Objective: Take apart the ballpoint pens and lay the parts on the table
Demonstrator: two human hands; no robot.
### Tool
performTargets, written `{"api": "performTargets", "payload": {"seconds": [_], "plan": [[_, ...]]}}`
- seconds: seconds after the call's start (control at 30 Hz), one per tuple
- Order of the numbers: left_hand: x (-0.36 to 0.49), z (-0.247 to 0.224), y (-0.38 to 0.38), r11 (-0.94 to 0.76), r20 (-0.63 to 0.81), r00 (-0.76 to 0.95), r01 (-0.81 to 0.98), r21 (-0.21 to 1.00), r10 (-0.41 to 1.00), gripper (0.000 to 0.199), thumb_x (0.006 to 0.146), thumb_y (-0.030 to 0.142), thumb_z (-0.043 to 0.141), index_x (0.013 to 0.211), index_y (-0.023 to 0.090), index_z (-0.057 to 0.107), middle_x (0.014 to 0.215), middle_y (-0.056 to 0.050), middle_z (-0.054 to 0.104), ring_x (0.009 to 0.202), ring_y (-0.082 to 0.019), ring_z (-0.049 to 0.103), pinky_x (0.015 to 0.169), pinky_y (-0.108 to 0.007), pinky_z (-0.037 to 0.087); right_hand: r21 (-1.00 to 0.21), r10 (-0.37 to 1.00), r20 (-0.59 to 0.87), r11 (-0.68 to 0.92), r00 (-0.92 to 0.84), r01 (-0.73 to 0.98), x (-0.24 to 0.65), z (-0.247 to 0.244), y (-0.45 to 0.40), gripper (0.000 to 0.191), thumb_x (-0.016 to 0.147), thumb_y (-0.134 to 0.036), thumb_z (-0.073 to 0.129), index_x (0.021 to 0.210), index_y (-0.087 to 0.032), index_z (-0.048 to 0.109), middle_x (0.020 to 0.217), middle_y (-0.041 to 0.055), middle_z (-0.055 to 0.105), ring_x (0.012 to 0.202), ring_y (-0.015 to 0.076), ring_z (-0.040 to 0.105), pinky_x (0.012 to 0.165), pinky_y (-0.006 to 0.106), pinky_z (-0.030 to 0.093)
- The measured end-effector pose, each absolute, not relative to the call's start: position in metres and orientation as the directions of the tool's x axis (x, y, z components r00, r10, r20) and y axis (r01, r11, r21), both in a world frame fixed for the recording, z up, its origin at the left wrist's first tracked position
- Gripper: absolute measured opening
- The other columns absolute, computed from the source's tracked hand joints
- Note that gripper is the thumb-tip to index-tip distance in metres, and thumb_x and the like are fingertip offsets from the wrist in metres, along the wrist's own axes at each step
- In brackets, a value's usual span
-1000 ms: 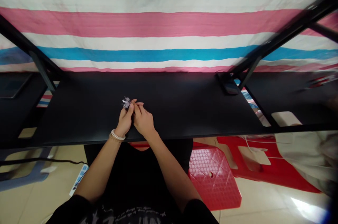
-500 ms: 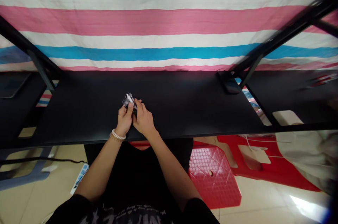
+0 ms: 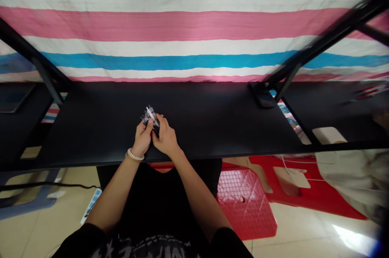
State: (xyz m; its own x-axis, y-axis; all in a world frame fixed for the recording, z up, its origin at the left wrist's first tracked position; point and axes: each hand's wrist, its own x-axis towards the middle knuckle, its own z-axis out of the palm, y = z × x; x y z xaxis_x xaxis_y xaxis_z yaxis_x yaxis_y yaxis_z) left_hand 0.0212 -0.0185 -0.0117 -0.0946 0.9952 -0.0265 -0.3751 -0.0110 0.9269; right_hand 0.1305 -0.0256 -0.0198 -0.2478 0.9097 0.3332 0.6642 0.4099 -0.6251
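Note:
A bundle of pens [image 3: 150, 114], clear and white at the far ends and dark lower down, is held between both hands above the black table [image 3: 212, 124]. My left hand [image 3: 142, 136] is closed around the bundle's left side, its thumb lying across the front. From the right, my right hand [image 3: 165, 136] grips the same bundle with its fingers wrapped over that side. The hands meet near the table's front edge, and their fingers hide the lower part of the pens.
A dark phone [image 3: 265, 97] lies at the table's right end by a black frame post. Striped sheeting [image 3: 194, 24] hangs behind. A red stool [image 3: 246, 201] and a power strip [image 3: 91, 205] are below. At far right, a red-and-white item [image 3: 370, 92] lies on the neighbouring table.
Both hands stay almost in place around the pens. My right-hand fingers have shifted slightly, and a little more of the bundle's dark part shows between the hands.

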Motion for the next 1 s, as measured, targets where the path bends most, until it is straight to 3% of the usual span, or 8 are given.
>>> {"api": "performTargets", "payload": {"seconds": [0.43,0.83,1.0], "plan": [[0.022,-0.015,-0.02,-0.036,-0.002,-0.119,-0.311,0.95,0.993,0.042,0.089,0.05,0.069,0.109,0.014,0.074,0.118,-0.015,0.075,0.121,-0.028,0.067,0.11,-0.044,0.048,-0.598,0.912,0.319,0.404,-0.257,0.692,0.129,-0.019,-0.026,0.058,0.095,-0.023,0.052,0.149,-0.016,0.035,0.128,0.0183,0.052,0.102,0.0274,0.066,0.088,0.043,0.06],[0.021,-0.022,-0.017,-0.01,-0.036,-0.116,-0.369,0.929,0.993,0.041,0.088,0.053,0.069,0.103,0.015,0.074,0.112,-0.013,0.076,0.115,-0.025,0.07,0.106,-0.041,0.052,-0.483,0.881,0.4,0.438,-0.254,0.758,0.129,-0.022,-0.025,0.047,0.099,-0.02,0.049,0.147,-0.023,0.053,0.117,0.0132,0.057,0.094,0.0223,0.062,0.083,0.036,0.059],[0.021,-0.023,-0.017,0.0,-0.064,-0.142,-0.415,0.91,0.988,0.044,0.085,0.054,0.073,0.107,0.016,0.071,0.112,-0.013,0.076,0.113,-0.026,0.07,0.108,-0.045,0.05,-0.476,0.863,0.437,0.461,-0.253,0.749,0.13,-0.024,-0.024,0.04,0.1,-0.018,0.048,0.137,-0.024,0.063,0.12,0.0121,0.06,0.101,0.0223,0.062,0.089,0.035,0.056]]}}
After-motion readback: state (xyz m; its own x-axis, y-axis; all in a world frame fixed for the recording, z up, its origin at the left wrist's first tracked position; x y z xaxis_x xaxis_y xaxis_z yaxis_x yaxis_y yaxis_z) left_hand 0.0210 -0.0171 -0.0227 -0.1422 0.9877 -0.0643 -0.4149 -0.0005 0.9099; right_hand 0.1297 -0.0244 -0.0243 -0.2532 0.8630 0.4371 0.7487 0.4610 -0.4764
